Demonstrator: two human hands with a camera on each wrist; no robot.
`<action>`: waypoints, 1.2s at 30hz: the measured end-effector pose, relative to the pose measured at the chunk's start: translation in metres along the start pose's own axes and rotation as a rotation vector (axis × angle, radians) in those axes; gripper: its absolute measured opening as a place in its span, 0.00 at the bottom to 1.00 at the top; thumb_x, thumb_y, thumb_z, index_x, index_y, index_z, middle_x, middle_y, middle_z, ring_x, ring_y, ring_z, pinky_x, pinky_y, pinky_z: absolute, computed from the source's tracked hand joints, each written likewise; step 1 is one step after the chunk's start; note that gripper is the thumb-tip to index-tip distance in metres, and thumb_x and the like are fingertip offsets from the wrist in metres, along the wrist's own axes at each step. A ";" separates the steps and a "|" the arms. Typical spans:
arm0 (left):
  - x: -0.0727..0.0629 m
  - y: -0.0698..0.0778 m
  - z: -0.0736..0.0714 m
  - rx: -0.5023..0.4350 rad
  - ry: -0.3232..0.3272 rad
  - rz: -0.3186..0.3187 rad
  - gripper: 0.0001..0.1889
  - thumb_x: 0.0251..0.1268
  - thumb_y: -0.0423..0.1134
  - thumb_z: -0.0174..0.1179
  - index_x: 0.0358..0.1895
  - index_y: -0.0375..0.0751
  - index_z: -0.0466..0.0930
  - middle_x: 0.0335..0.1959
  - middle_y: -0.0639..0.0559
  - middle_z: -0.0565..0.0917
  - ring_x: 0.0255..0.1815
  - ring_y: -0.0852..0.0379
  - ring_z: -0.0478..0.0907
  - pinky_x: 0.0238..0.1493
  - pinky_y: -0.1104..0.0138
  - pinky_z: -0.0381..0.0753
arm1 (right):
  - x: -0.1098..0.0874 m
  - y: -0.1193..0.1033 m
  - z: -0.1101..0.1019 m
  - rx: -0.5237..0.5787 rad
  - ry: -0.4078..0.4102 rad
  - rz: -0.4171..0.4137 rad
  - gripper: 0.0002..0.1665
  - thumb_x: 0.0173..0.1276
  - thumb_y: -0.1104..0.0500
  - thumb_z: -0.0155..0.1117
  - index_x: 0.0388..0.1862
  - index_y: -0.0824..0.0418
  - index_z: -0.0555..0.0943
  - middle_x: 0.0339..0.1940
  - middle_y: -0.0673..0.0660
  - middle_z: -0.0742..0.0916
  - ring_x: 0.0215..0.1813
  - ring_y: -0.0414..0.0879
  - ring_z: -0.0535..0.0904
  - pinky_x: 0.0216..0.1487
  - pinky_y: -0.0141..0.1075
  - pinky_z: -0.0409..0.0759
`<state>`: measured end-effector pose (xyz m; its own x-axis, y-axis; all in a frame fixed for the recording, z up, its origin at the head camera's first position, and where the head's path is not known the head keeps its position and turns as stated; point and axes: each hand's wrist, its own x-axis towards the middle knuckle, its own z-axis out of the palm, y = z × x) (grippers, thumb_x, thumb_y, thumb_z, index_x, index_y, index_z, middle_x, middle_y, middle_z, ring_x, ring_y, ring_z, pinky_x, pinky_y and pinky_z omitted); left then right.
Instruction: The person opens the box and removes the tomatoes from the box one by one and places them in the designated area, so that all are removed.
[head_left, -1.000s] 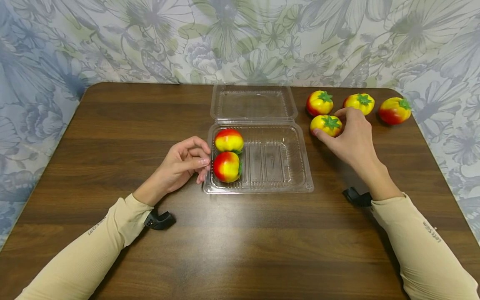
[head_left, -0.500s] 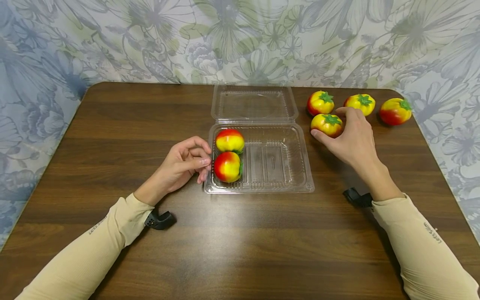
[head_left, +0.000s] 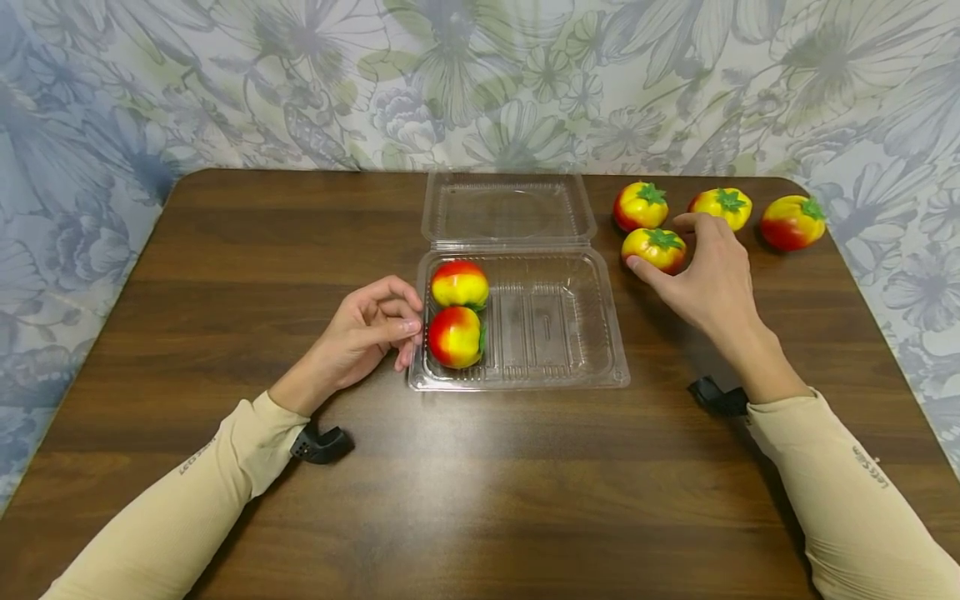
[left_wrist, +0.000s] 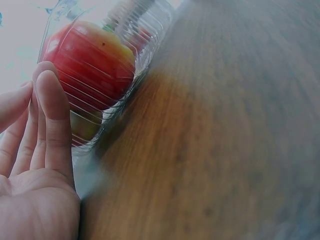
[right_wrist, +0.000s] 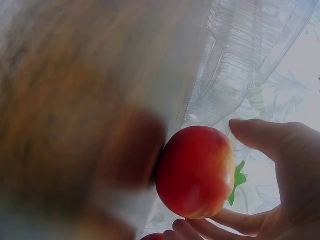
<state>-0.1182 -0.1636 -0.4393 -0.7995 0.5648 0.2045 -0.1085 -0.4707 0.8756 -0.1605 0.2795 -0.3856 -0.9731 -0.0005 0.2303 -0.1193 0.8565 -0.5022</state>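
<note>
The left hand [head_left: 367,333] pinches the left rim of a hinged clear plastic container [head_left: 547,333], its fingers against the outer wall in the left wrist view. Two red-and-yellow persimmon-like fruits, one fruit [head_left: 459,285] behind the other fruit [head_left: 455,337], lie at the container's left side. At the right, the right hand [head_left: 708,275] curls its thumb and fingers round another such fruit [head_left: 651,250] with a green leafy top. In the right wrist view this fruit [right_wrist: 195,172] shows its red side close over the table, fingertips right at its edge.
The container's lid [head_left: 510,208] lies flipped back behind its base. Three more fruits stand at the back right: one fruit [head_left: 637,210] behind the held one, another fruit [head_left: 720,207] behind the right hand, and a fruit [head_left: 791,223] farther right. Patterned cloth [head_left: 480,83] hangs beyond the brown table [head_left: 480,483].
Almost nothing differs: the whole head view shifts by a few pixels, and both hands keep their places at the container's rim and round the fruit.
</note>
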 end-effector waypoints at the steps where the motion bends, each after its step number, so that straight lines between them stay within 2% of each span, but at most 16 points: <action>1: 0.000 0.000 0.000 -0.001 -0.002 -0.001 0.13 0.74 0.15 0.49 0.53 0.32 0.75 0.33 0.41 0.87 0.21 0.49 0.80 0.23 0.65 0.85 | 0.000 0.000 -0.001 -0.002 -0.006 0.000 0.47 0.65 0.40 0.74 0.69 0.71 0.71 0.64 0.73 0.78 0.64 0.71 0.73 0.68 0.66 0.68; 11: 0.006 0.003 -0.002 0.018 -0.006 0.007 0.12 0.74 0.16 0.51 0.52 0.30 0.74 0.33 0.41 0.87 0.20 0.49 0.80 0.23 0.65 0.85 | 0.003 0.000 -0.006 -0.009 -0.034 -0.004 0.43 0.65 0.46 0.73 0.68 0.72 0.71 0.62 0.74 0.82 0.59 0.72 0.76 0.64 0.66 0.72; 19: 0.003 0.000 -0.002 0.009 -0.004 -0.011 0.12 0.74 0.15 0.49 0.52 0.30 0.74 0.33 0.42 0.87 0.20 0.49 0.80 0.23 0.65 0.85 | 0.000 -0.002 -0.005 -0.047 -0.048 0.012 0.43 0.65 0.43 0.71 0.68 0.70 0.72 0.62 0.72 0.83 0.58 0.70 0.78 0.60 0.66 0.74; 23: -0.001 0.001 -0.002 0.004 0.002 -0.013 0.12 0.74 0.15 0.49 0.52 0.30 0.74 0.33 0.41 0.87 0.20 0.49 0.80 0.24 0.66 0.85 | -0.003 -0.006 -0.004 -0.052 -0.032 0.030 0.46 0.66 0.38 0.70 0.69 0.70 0.73 0.63 0.72 0.82 0.62 0.70 0.75 0.64 0.66 0.72; 28: -0.001 0.000 -0.001 -0.003 -0.007 -0.004 0.13 0.74 0.15 0.48 0.53 0.31 0.74 0.33 0.41 0.87 0.21 0.50 0.80 0.24 0.65 0.85 | -0.003 -0.009 -0.003 -0.016 0.063 -0.010 0.46 0.64 0.40 0.73 0.68 0.70 0.73 0.64 0.72 0.80 0.68 0.68 0.70 0.71 0.63 0.68; 32: 0.000 0.000 -0.001 -0.004 -0.017 0.010 0.13 0.74 0.15 0.48 0.53 0.31 0.74 0.33 0.41 0.87 0.21 0.49 0.80 0.23 0.65 0.85 | -0.001 -0.011 -0.001 0.035 0.156 -0.072 0.42 0.61 0.45 0.75 0.66 0.69 0.76 0.60 0.70 0.82 0.66 0.65 0.71 0.69 0.60 0.69; 36: 0.000 0.002 0.000 0.005 -0.006 -0.002 0.14 0.73 0.14 0.48 0.52 0.31 0.74 0.33 0.41 0.87 0.21 0.49 0.80 0.23 0.65 0.85 | -0.002 -0.014 0.000 0.062 0.195 -0.102 0.38 0.60 0.48 0.75 0.64 0.68 0.78 0.57 0.69 0.83 0.64 0.64 0.73 0.67 0.59 0.70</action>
<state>-0.1185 -0.1642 -0.4379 -0.7958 0.5697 0.2053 -0.1074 -0.4664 0.8780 -0.1565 0.2672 -0.3791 -0.8997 0.0198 0.4361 -0.2327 0.8234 -0.5175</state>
